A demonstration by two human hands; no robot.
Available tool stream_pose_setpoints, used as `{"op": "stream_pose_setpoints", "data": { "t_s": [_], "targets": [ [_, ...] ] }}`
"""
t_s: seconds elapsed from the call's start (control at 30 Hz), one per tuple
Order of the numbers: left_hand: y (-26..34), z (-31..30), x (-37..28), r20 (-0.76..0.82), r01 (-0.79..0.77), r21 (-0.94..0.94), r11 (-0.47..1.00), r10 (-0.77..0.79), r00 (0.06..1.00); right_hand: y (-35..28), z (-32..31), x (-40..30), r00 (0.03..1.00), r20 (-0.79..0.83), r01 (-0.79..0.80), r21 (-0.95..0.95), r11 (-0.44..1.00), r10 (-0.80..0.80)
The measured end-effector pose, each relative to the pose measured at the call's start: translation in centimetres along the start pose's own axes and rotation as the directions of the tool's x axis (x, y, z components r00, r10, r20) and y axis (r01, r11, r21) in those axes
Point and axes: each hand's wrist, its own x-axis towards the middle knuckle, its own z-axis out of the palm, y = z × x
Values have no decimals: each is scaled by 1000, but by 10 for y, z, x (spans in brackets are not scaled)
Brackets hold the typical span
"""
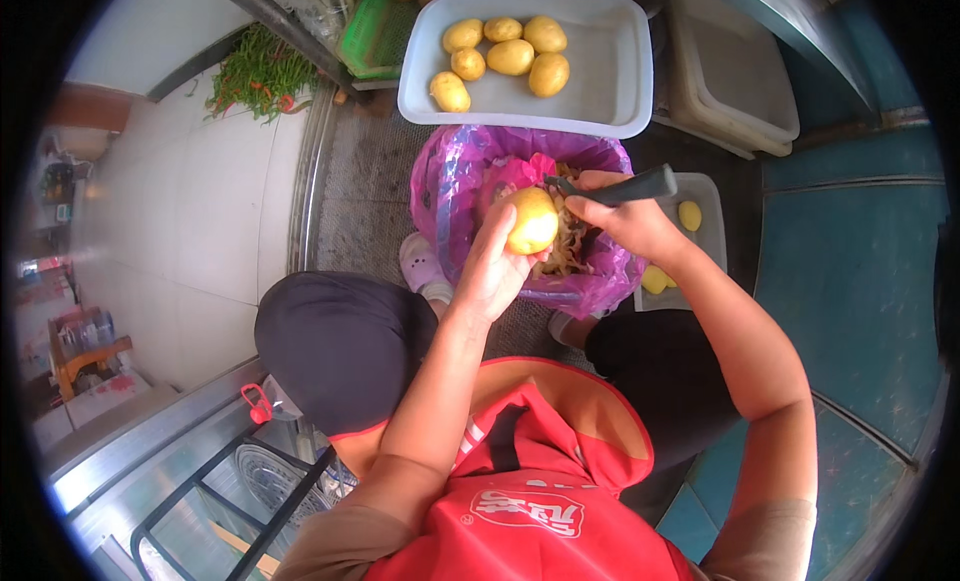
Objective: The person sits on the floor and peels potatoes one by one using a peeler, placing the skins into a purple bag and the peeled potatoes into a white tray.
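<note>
An unpeeled yellow potato (532, 222) rests in my left hand (495, 262), gripped between thumb and fingers. My right hand (626, 217) holds a peeler by its dark handle (634, 188); the blade end sits just beyond the potato, and I cannot tell whether it touches. Both hands are above a bin lined with a purple plastic bag (442, 194). Inside it lie potato peelings (566, 254) and a pink plastic bag (517, 174). Past the bin stands a pale plastic tub (600, 55) with several unpeeled potatoes (511, 57) in its left part.
A pale tray (701, 266) with peeled potatoes (689, 215) is right of the bin, partly hidden by my right arm. Green and red chili peppers (259, 74) lie on the white floor tiles. A green crate (375, 33) and stacked tubs (739, 70) flank the potato tub. A black rack (225, 498) stands lower left.
</note>
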Motion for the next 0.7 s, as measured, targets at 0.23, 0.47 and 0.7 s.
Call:
{"op": "stream_pose_setpoints", "data": {
  "t_s": [0.23, 0.47, 0.7],
  "targets": [
    [-14, 7, 1, -168, -167, 121, 979, 186, 968, -9, 4, 1, 998, 50, -34, 250, 968, 22],
    [-1, -2, -1, -16, 3, 26, 1000, -2, 1000, -7, -8, 0, 990, 21, -136, 280, 950, 136],
    [0, -4, 2, -27, -53, 26, 998, 54, 998, -17, -6, 3, 989, 43, -145, 317, 937, 139]
  ]
}}
